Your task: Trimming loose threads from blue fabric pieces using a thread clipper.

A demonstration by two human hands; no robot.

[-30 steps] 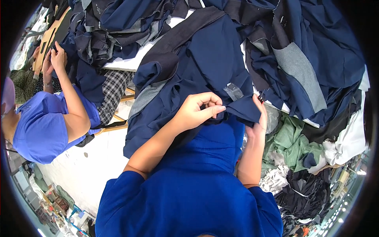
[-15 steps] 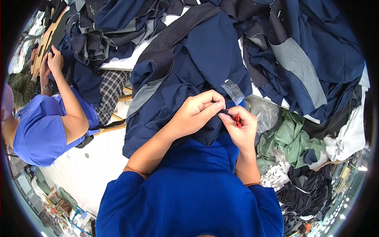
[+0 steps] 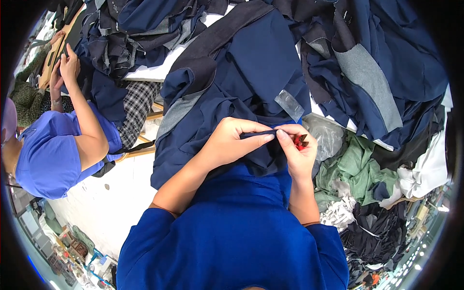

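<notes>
A navy garment (image 3: 263,55) with dark bands and a grey inner strip spreads from the table down over my lap. My left hand (image 3: 229,142) pinches a narrow folded edge of it between thumb and fingers. My right hand (image 3: 297,150) grips the other end of that edge, so the edge runs nearly straight between them. Tucked in the right palm is a small red tool with dark pointed tips, which look like thread snips (image 3: 300,142); the fingers hide most of it. A clear plastic piece (image 3: 289,105) lies on the garment just beyond my right hand.
More navy garments (image 3: 391,63) are heaped at the right and far left of the white table (image 3: 150,73). Beside my right arm are a clear plastic bag (image 3: 323,140), green cloth (image 3: 355,162) and dark scraps (image 3: 372,237). A co-worker in blue (image 3: 50,154) sits at left, handling dark cloth.
My hands have drawn apart slightly, and a longer stretch of the folded navy edge shows between them. The red tool has turned in my right hand, showing its dark tips.
</notes>
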